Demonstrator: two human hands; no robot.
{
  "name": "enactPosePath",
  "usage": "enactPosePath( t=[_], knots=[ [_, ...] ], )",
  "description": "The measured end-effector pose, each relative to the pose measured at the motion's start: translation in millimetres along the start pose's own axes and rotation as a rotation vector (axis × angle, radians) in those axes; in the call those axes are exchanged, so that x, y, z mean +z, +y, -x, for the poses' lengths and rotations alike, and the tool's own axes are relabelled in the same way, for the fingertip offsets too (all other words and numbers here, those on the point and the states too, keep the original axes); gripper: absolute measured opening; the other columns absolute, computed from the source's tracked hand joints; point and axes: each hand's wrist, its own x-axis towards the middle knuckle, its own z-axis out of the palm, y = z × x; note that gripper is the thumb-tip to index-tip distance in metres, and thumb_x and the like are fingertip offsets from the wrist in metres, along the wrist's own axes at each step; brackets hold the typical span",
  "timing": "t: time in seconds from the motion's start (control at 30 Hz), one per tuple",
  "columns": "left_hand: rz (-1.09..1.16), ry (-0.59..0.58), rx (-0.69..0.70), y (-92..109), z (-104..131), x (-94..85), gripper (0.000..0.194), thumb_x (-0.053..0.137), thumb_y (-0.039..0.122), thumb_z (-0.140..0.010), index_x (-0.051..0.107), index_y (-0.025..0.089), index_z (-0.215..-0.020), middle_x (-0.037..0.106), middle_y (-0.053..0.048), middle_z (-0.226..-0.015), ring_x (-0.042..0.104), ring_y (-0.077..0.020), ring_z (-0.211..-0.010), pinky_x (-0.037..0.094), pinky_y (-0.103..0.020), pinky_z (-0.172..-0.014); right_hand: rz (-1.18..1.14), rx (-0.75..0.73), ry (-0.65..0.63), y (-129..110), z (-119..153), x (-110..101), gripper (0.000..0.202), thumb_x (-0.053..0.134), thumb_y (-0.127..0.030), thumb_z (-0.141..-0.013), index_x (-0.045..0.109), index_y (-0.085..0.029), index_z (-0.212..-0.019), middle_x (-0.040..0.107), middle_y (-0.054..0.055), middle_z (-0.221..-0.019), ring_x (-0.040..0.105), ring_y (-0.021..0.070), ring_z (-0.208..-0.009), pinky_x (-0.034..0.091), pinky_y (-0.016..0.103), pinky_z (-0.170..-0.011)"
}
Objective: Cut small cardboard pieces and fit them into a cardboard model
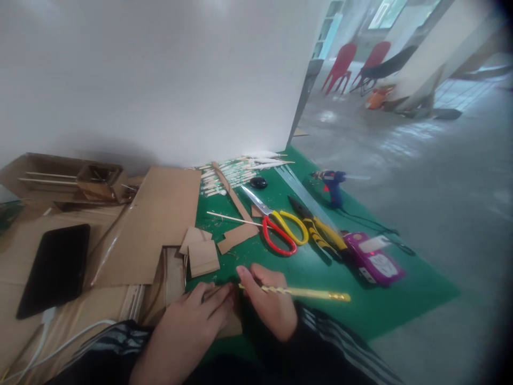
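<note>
My right hand (272, 299) is closed round a yellow pencil (316, 293) with a twisted-looking shaft. The pencil's back end sticks out to the right, and its tip lies near my left fingers. My left hand (192, 315) rests with fingers stretched out and pressing down on a piece of cardboard (232, 325), most of which is hidden under the hand. Just beyond the hands lie small cut cardboard pieces (203, 258) and a cardboard strip (238, 238). Farther off are scissors (276, 224) with red and yellow handles.
Pliers (320, 230), a purple box-shaped thing (374, 262) and a blue glue gun (334, 187) lie right on the green tabletop (412, 297). White-tipped sticks (228, 174) lie by the wall. Left are a large cardboard sheet (148, 224), a cabled phone (56, 267) and a cardboard box (100, 179).
</note>
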Motion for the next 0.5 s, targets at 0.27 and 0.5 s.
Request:
enactPosePath(
  t=[0.27, 0.5],
  knots=[
    [-0.019, -0.008, -0.008, 0.1, 0.3, 1.0, 0.039, 0.056, 0.011, -0.090, 0.057, 0.022, -0.128, 0.057, 0.002, -0.136, 0.058, -0.0211, -0.106, 0.055, -0.030, -0.082, 0.025, -0.057, 0.015, 0.5, -0.6, 2.0, 0.046, 0.046, -0.035, -0.093, 0.033, -0.021, -0.051, 0.036, -0.007, -0.044, 0.032, 0.0087, -0.046, 0.026, 0.024, -0.048],
    [0.007, -0.060, 0.002, -0.8, -0.2, -3.7, 0.042, 0.058, 0.015, -0.089, 0.054, 0.019, -0.131, 0.057, 0.000, -0.136, 0.057, -0.0218, -0.108, 0.056, -0.032, -0.080, -0.012, -0.042, -0.002, 0.9, 0.4, 3.2, 0.046, 0.045, -0.034, -0.093, 0.033, -0.021, -0.050, 0.034, -0.007, -0.044, 0.032, 0.0088, -0.045, 0.026, 0.024, -0.048]
  ],
)
